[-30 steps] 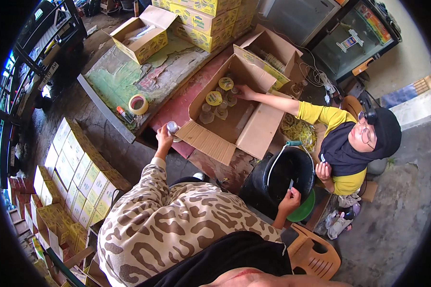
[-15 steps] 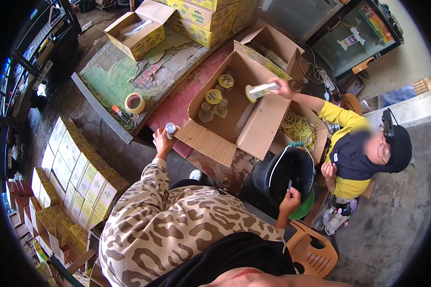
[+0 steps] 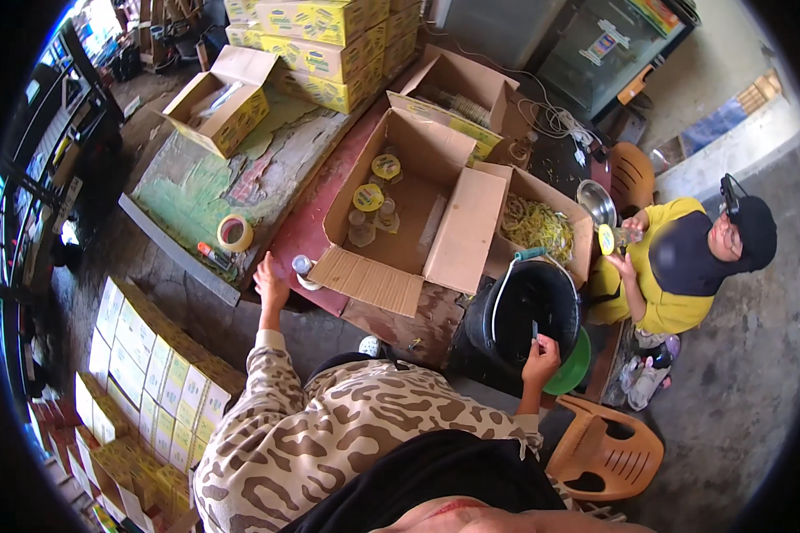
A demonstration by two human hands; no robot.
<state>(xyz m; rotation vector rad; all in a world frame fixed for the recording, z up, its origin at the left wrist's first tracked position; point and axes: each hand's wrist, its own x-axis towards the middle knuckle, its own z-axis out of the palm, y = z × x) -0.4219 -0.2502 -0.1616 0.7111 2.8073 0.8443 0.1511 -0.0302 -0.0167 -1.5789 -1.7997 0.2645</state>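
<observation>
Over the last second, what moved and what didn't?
The co-worker's arm pulled back out of the open carton, taking a yellow-lidded jar, now held close with both hands. The wearer's left hand stayed by the small bottle at the carton's flap; the right hand stayed on the black bucket rim.

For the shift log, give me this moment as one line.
left hand by small bottle | right hand on black bucket rim

A grey concrete floor (image 3: 756, 373) spreads right in daylight. A worn green table (image 3: 213, 191) stands far left, yellow cartons (image 3: 329, 35) stacked behind it. An orange plastic chair (image 3: 604, 449) sits near right, a glass-door cabinet (image 3: 609, 49) far right.
</observation>
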